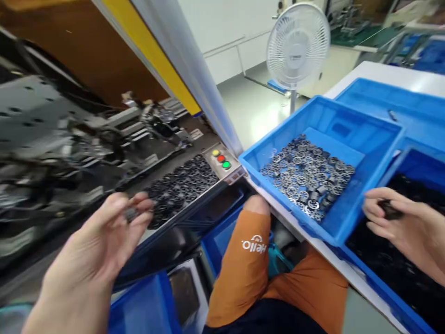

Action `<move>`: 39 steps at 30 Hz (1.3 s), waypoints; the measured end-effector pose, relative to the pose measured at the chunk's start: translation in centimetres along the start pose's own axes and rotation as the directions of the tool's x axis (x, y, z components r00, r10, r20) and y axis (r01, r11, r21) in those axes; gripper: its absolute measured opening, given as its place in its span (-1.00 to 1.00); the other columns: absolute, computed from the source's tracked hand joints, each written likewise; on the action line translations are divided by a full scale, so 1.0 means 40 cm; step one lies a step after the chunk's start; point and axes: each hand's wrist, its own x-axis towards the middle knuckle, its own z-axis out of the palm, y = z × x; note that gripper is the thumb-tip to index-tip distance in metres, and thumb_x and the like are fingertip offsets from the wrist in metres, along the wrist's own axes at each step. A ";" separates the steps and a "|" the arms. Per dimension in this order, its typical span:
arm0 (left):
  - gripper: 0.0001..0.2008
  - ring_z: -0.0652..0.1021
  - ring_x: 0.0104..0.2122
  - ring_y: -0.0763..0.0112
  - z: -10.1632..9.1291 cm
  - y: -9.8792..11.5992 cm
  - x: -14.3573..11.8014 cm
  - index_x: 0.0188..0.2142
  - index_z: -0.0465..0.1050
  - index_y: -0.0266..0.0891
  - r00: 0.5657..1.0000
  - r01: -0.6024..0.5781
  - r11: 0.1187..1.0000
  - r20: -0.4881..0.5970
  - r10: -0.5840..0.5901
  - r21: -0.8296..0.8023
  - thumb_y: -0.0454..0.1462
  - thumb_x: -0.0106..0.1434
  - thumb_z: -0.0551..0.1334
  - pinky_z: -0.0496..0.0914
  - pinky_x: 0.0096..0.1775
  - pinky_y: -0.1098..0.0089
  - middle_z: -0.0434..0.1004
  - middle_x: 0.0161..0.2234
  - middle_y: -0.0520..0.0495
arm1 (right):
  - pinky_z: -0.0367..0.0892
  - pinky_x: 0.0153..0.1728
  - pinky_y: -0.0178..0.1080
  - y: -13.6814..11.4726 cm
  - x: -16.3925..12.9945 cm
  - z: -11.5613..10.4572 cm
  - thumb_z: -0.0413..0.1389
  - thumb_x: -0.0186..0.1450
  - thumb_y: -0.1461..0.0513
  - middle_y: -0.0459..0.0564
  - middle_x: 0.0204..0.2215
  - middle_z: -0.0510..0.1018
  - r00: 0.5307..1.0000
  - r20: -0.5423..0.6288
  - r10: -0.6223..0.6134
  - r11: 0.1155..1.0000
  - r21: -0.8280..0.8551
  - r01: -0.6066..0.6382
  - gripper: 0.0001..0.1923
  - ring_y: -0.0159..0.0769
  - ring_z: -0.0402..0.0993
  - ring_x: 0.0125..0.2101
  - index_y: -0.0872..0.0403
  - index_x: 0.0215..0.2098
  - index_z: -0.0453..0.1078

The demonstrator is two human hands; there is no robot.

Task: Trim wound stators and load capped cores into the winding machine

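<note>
My left hand (107, 236) is raised palm up beside the machine bed, its fingers curled round a small grey part (131, 214) that is blurred and partly hidden. A heap of small black parts (186, 185) lies in the machine's tray just beyond those fingertips. On the right, my right hand (406, 222) pinches a small dark part (390, 208) above a blue crate of black parts (392, 250). Next to it stands a blue crate (373, 185) with many small silver wheel-shaped parts (306, 174) spread over its floor.
A panel with yellow, red and green buttons (221, 158) sits at the foot of a slanted metal post (194, 60). Machine fixtures (160, 118) fill the left side. A white fan (298, 46) stands behind the crates. Blue bins (142, 306) are below, near my knees.
</note>
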 end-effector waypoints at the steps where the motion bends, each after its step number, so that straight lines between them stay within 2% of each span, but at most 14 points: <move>1: -0.60 0.69 -0.20 0.33 0.080 -0.007 -0.024 -0.28 0.47 -0.07 0.996 0.037 0.999 0.080 -0.034 -0.040 -0.44 0.00 0.57 0.63 -0.42 0.56 0.73 -0.19 0.08 | 0.40 -0.50 0.02 -0.013 -0.002 -0.009 0.34 0.44 -0.08 0.23 -0.38 0.52 0.994 0.027 0.107 0.993 0.041 -0.108 -0.60 -0.14 0.44 -0.47 0.01 -0.11 0.87; 3: -0.59 0.70 -0.16 0.39 0.236 -0.036 -0.077 -0.27 0.52 -0.11 0.962 0.104 0.991 0.263 -0.079 -0.080 -0.55 -0.06 0.44 0.67 -0.32 0.61 0.74 -0.15 0.05 | 0.49 -0.43 -0.04 -0.030 -0.012 -0.012 0.32 0.37 -0.08 0.19 -0.24 0.56 0.972 0.054 0.227 0.962 0.142 -0.233 -0.57 -0.13 0.45 -0.37 -0.04 -0.01 0.86; 5: -0.63 0.69 -0.19 0.44 0.378 -0.079 -0.132 -0.25 0.58 -0.19 0.853 0.175 0.978 0.514 -0.093 -0.113 -0.55 -0.04 0.41 0.67 -0.25 0.62 0.73 -0.16 -0.02 | 0.42 -0.46 -0.18 -0.035 -0.023 -0.001 0.38 0.35 -0.03 0.09 -0.19 0.57 0.982 0.055 0.183 0.963 0.190 -0.190 -0.60 -0.27 0.32 -0.40 -0.06 0.05 0.83; 7: -0.66 0.75 -0.13 0.38 0.496 -0.130 -0.182 -0.11 0.67 -0.26 0.682 0.235 0.968 0.725 -0.103 -0.084 -0.50 0.11 0.44 0.70 -0.15 0.53 0.78 -0.08 -0.11 | 0.29 -0.50 -0.28 -0.029 -0.032 0.012 0.45 0.42 0.00 0.02 -0.15 0.58 0.988 0.099 0.117 0.972 0.191 -0.135 -0.62 -0.39 0.20 -0.45 -0.09 0.14 0.79; 10: -0.60 0.80 0.12 0.20 0.630 -0.210 -0.244 0.23 0.65 -0.24 0.402 0.279 0.960 0.903 -0.152 0.038 -0.31 0.43 0.48 0.71 0.04 0.39 0.80 0.17 -0.25 | 0.18 -0.52 -0.34 -0.013 -0.036 0.015 0.50 0.49 0.07 -0.11 -0.31 0.52 0.990 0.140 0.015 0.984 0.173 -0.040 -0.69 -0.48 0.15 -0.51 -0.10 0.17 0.76; 12: -0.56 0.81 0.14 0.20 0.692 -0.260 -0.275 0.30 0.58 -0.18 0.288 0.289 0.955 0.944 -0.159 0.073 -0.15 0.52 0.50 0.69 0.08 0.36 0.80 0.23 -0.25 | 0.13 -0.53 -0.38 -0.003 -0.033 0.009 0.48 0.54 0.12 -0.22 -0.48 0.42 0.987 0.158 -0.035 0.988 0.155 0.010 -0.73 -0.49 0.15 -0.56 -0.08 0.17 0.72; 14: -0.57 0.84 0.01 0.25 0.731 -0.300 -0.296 0.17 0.55 -0.13 0.264 0.286 0.957 0.955 -0.138 0.059 -0.06 0.47 0.57 0.67 0.03 0.38 0.83 0.18 -0.19 | 0.10 -0.55 -0.41 0.004 -0.029 0.001 0.48 0.55 0.14 -0.28 -0.55 0.37 0.986 0.152 -0.064 0.986 0.161 0.039 -0.75 -0.49 0.16 -0.58 -0.07 0.15 0.68; 16: -0.55 0.84 -0.12 0.33 0.748 -0.324 -0.306 -0.01 0.53 -0.13 0.282 0.269 0.963 0.954 -0.104 0.026 -0.02 0.37 0.65 0.65 -0.02 0.43 0.85 0.10 -0.12 | 0.13 -0.54 -0.42 0.008 -0.024 -0.004 0.50 0.53 0.13 -0.27 -0.53 0.43 0.990 0.118 -0.073 0.986 0.160 0.054 -0.75 -0.50 0.24 -0.57 -0.06 0.10 0.65; 18: -0.53 0.80 -0.24 0.43 0.748 -0.331 -0.307 -0.16 0.56 -0.17 0.287 0.240 0.970 0.954 -0.092 0.021 0.01 0.28 0.70 0.63 -0.06 0.48 0.86 -0.03 -0.06 | 0.18 -0.52 -0.42 0.008 -0.018 -0.005 0.55 0.47 0.12 -0.25 -0.52 0.48 0.994 0.071 -0.079 0.990 0.123 0.070 -0.73 -0.48 0.32 -0.55 -0.04 0.02 0.64; 23: -0.54 0.58 -0.49 0.60 0.732 -0.323 -0.298 -0.39 0.71 -0.20 0.237 0.176 0.982 0.965 -0.111 0.070 -0.03 -0.01 0.84 0.47 -0.39 0.63 0.72 -0.40 0.06 | 0.20 -0.52 -0.37 -0.002 -0.009 -0.002 0.60 0.38 0.17 -0.14 -0.37 0.63 0.988 -0.016 -0.155 0.986 -0.071 0.153 -0.77 -0.47 0.39 -0.50 -0.02 -0.07 0.76; 27: -0.60 0.69 -0.39 0.49 0.725 -0.329 -0.294 -0.30 0.85 -0.15 0.219 0.167 0.985 0.972 -0.086 0.049 0.01 0.05 0.81 0.59 -0.24 0.55 0.78 -0.36 -0.03 | 0.28 -0.44 -0.34 -0.008 -0.006 -0.002 0.52 0.45 0.21 -0.10 -0.24 0.70 0.943 -0.049 -0.331 0.919 -0.245 0.309 -0.90 -0.44 0.46 -0.39 -0.04 -0.06 0.82; 30: -0.67 0.76 -0.30 0.39 0.718 -0.330 -0.292 -0.20 0.89 -0.11 0.183 0.158 0.986 0.980 -0.073 0.044 0.02 0.21 0.74 0.67 -0.11 0.45 0.84 -0.25 -0.09 | 0.22 -0.49 -0.33 -0.008 -0.006 -0.002 0.51 0.43 0.24 -0.15 -0.33 0.65 0.933 -0.071 -0.353 0.911 -0.253 0.325 -0.88 -0.48 0.38 -0.46 -0.04 -0.06 0.80; 34: -0.72 0.79 -0.26 0.42 0.710 -0.327 -0.290 -0.20 0.88 -0.12 0.142 0.171 0.983 0.986 -0.085 0.060 -0.03 0.25 0.73 0.66 -0.09 0.53 0.85 -0.23 -0.06 | 0.15 -0.55 -0.33 -0.002 -0.006 -0.003 0.51 0.41 0.26 -0.22 -0.46 0.50 0.930 -0.105 -0.353 0.916 -0.239 0.321 -0.89 -0.49 0.24 -0.55 -0.02 -0.11 0.75; 39: -0.72 0.79 -0.25 0.49 0.712 -0.332 -0.286 -0.04 0.87 0.01 0.090 0.242 0.968 0.992 -0.088 0.064 -0.13 0.28 0.73 0.66 -0.11 0.58 0.85 -0.22 0.04 | 0.31 -0.47 -0.31 0.004 -0.008 -0.009 0.52 0.42 0.26 -0.08 -0.25 0.71 0.902 -0.100 -0.420 0.879 -0.293 0.377 -0.91 -0.38 0.48 -0.39 -0.04 -0.13 0.77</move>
